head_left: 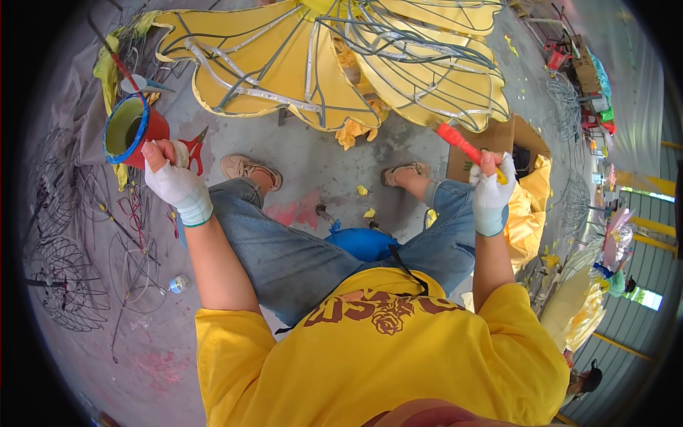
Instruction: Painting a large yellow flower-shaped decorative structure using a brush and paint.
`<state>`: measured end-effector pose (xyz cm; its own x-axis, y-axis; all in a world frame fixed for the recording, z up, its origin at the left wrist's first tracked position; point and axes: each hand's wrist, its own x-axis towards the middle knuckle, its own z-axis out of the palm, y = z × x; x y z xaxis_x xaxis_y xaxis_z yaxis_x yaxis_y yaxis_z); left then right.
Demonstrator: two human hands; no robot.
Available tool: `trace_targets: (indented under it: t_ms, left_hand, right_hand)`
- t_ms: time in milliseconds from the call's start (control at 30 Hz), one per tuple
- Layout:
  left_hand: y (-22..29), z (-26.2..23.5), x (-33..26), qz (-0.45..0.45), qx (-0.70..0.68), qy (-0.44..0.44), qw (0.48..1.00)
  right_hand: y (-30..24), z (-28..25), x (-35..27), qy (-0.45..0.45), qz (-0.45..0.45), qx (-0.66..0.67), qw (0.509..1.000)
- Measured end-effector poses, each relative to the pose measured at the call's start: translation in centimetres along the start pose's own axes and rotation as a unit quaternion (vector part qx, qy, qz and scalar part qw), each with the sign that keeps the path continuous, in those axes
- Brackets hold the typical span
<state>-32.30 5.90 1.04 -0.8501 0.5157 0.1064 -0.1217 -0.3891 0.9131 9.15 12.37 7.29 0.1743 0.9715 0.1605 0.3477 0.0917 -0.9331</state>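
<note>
My left hand (pixel 174 186), in a white fingerless glove, is closed on a small red bucket (pixel 153 128) with a blue rim. The bucket tilts and its inside looks yellowish. Red-handled scissors (pixel 194 151) show right beside those fingers; I cannot tell whether they are held or lie beyond. My right hand (pixel 493 186), gloved the same way, grips a paintbrush (pixel 459 142) with a red and yellow handle. The brush tip is close to the lower edge of a yellow fabric petal (pixel 434 82) on a wire frame; whether it touches is unclear. Another yellow petal (pixel 249 57) spreads to the left.
A cardboard box (pixel 491 146) and crumpled yellow fabric (pixel 526 220) stand by my right leg. Bent wire frames (pixel 64 281) lie on the left floor, near a small bottle (pixel 178 284). Under me is a blue seat (pixel 363 244). A person (pixel 587 378) is at far right.
</note>
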Motion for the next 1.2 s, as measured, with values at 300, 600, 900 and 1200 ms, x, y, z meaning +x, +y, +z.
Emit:
trace_targets:
  t_ms: [300,600,900,1200]
  left_hand:
    - [0.1,-0.4,0.2,-0.01,-0.015,0.0,1.0]
    - [0.3,0.1,0.1,-0.021,0.006,0.023,0.999]
    - [0.0,-1.1,0.2,0.003,-0.011,0.018,1.0]
    - [0.0,-1.3,0.5,0.017,-0.015,-0.004,1.0]
  right_hand:
    - [-3.4,-2.4,3.8,-0.05,0.041,0.037,0.997]
    - [-4.7,8.2,6.4,-0.222,-0.313,-0.31,0.87]
    - [-5.0,9.8,6.1,-0.215,-0.243,-0.336,0.884]
    - [-4.1,12.8,7.3,-0.203,-0.332,-0.381,0.839]
